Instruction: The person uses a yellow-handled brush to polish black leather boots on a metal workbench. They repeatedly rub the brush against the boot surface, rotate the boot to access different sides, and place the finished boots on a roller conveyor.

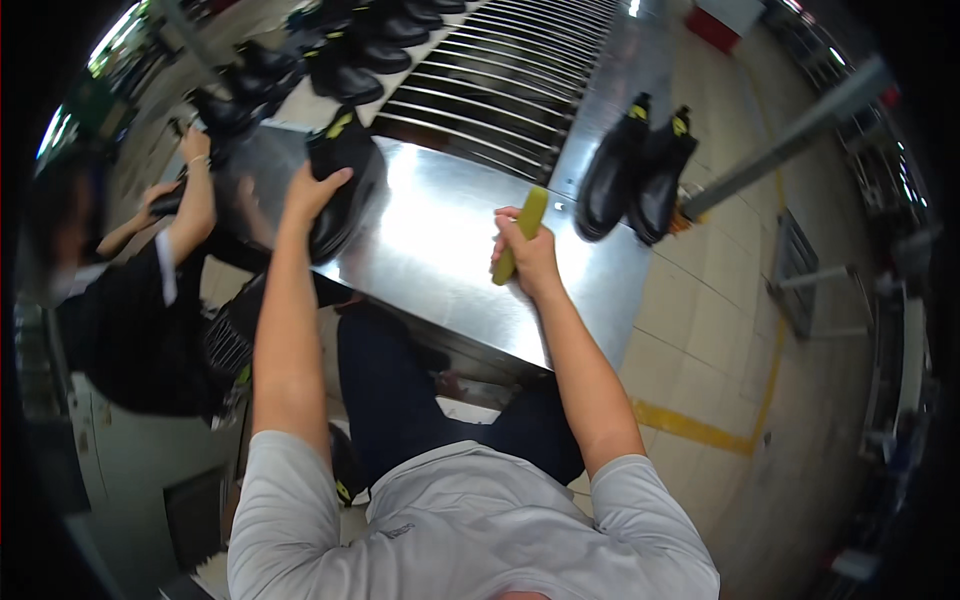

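Note:
My left hand point(312, 195) is closed on a black boot point(345, 152) with a yellow-green tab, at the left part of the shiny metal table point(440, 250). The boot's toe points toward me, near the table's front edge. My right hand point(532, 254) grips a flat yellow-green bar point(534, 210), held slantwise above the table's right half. What the bar is made of I cannot tell. A pair of black boots point(612, 170) stands on the table's right end, beyond my right hand.
A roller conveyor point(490, 75) runs away from the table's far side. Several black boots point(345, 75) stand in rows at the far left. A co-worker point(130, 330) on the left handles a dark shoe point(168, 202). A grey metal post point(790, 135) slants at the right.

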Motion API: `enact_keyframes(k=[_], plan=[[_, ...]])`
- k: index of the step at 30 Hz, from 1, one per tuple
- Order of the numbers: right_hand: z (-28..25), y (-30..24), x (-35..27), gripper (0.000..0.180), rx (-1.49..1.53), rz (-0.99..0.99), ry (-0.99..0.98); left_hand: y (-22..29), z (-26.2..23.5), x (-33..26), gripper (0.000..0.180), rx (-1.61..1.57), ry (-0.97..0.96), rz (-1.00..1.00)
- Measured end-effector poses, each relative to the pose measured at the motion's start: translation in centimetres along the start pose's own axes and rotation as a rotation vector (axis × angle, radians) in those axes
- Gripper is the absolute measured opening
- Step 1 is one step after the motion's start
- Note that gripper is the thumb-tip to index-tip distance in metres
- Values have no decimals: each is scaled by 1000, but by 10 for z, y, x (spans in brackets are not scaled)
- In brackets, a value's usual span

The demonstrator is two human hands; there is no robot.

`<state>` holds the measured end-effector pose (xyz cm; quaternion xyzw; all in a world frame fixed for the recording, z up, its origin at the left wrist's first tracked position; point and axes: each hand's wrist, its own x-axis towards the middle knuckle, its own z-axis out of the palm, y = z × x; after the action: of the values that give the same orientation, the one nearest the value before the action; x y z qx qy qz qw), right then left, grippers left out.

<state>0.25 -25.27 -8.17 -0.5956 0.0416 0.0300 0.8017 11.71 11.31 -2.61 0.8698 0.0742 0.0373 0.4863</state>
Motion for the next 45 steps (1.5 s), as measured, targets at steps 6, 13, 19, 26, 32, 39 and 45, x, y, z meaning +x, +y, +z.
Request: enact_keyframes(k=[6,13,19,26,32,39,45], plan=[[-11,-3,6,50,71,-34,151,7,60,-83,53,-271,68,11],[27,-42,49,27,443,-146,208,38,124,-213,36,-580,209,53],[80,-38,72,27,595,-134,147,49,126,-203,30,-670,136,109],[105,-22,93,28,523,-89,112,43,125,-201,30,-677,161,148],[92,-28,55,31,524,-138,29,35,127,-204,24,-659,201,113],[51,-26,-41,32,412,-181,90,44,136,-205,14,-653,243,134],[25,2,-124,29,442,-19,198,44,141,-206,22,-623,295,131]])
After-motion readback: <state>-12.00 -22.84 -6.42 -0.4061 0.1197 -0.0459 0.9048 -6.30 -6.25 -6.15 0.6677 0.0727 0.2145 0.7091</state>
